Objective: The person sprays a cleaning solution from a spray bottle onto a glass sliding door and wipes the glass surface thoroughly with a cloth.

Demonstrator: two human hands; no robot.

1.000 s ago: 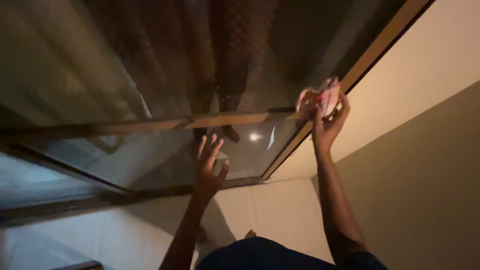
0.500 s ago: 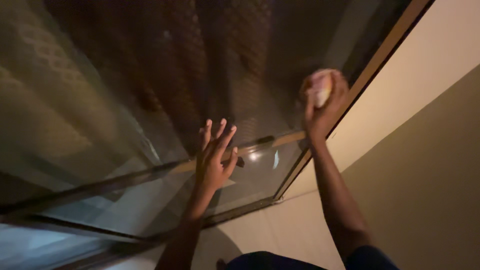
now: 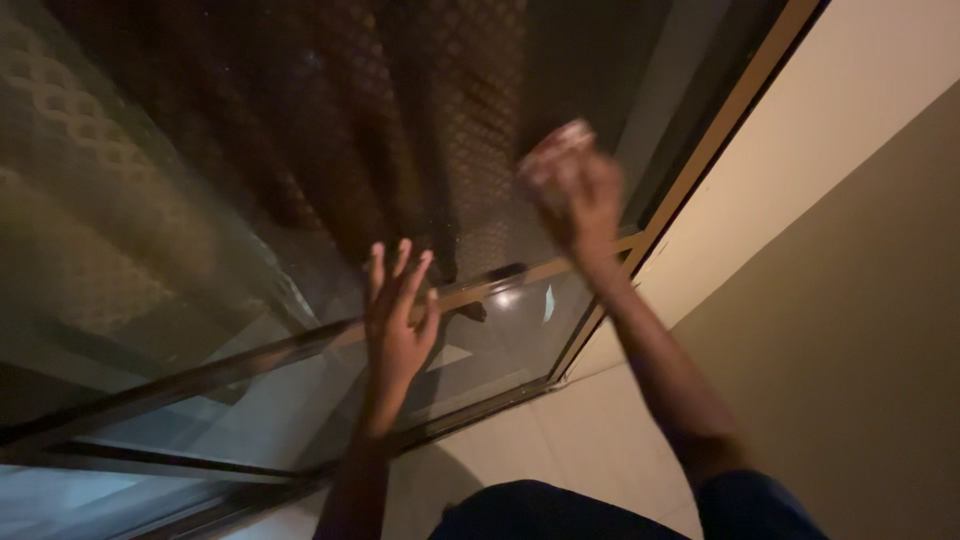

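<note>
A large glass window pane in a wooden frame fills the upper left of the head view, dim and reflective. My right hand is blurred and pressed against the glass, shut on a crumpled pink and white cloth. Lower down, my left hand rests flat on the glass with fingers spread, holding nothing, close to the horizontal wooden bar across the pane.
A cream wall runs along the right of the frame. Pale floor tiles lie below the window. A patterned curtain shows behind the glass. My dark clothing is at the bottom.
My right hand with the cloth has swept left across the glass, away from the frame's edge. My left hand stays flat on the pane, shifted slightly left.
</note>
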